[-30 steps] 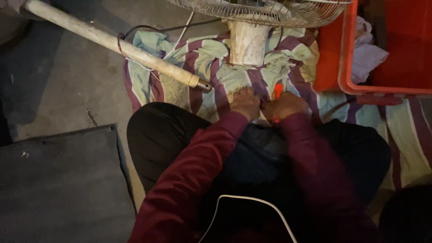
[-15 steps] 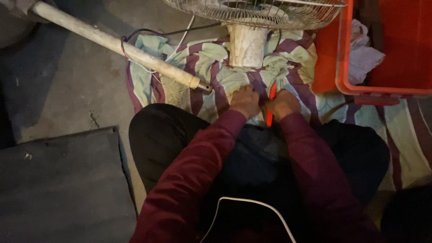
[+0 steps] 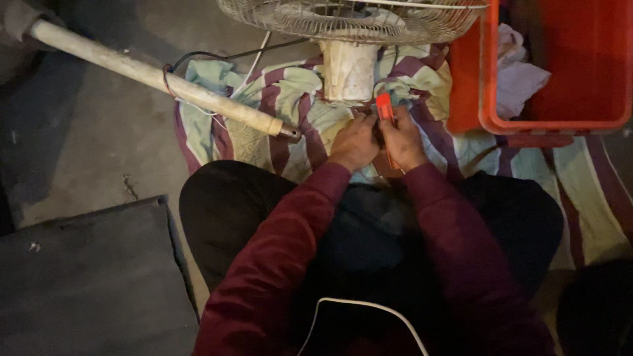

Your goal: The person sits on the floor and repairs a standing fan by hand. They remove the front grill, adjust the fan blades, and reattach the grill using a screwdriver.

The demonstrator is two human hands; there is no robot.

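Right hand (image 3: 403, 140) is closed around a slim orange-handled tool (image 3: 384, 109); the orange end sticks up past the fingers, tip hidden, so cannot tell what kind of tool. Left hand (image 3: 354, 142) is pressed right against it, fingers curled down on something small between the two hands; too dark to tell what, or whether it grips it. Both hands sit just in front of the fan's pale motor housing (image 3: 348, 69), probably kept close together to steady the work. The wire fan guard (image 3: 343, 16) lies flat above the housing. A striped cloth (image 3: 290, 92) is spread under the housing and hands, likely to keep parts off the concrete floor (image 3: 86, 132). A pale pole (image 3: 158, 79) lies left of the housing, its end on the cloth, thin cables (image 3: 250, 56) looped by it. Red plastic crate (image 3: 554, 125) stands right of the housing with a crumpled rag (image 3: 517, 76) inside. A dark mat (image 3: 92, 277) lies far left below the housing.
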